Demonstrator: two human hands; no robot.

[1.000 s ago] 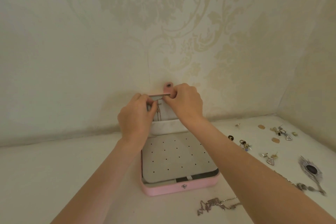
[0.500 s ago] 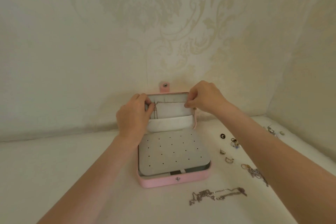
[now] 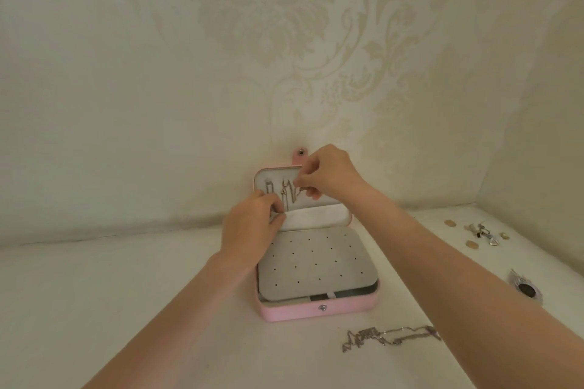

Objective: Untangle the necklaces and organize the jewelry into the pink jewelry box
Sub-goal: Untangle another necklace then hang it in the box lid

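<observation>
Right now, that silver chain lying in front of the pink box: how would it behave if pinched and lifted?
The silver chain lies kinked and bunched, so it is probably limp and would dangle. It is thin, so likely light. Its clumped left end may lift as a knot.

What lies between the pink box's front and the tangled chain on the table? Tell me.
Head view: only bare tabletop separates the pink jewelry box from the tangled chain.
</observation>
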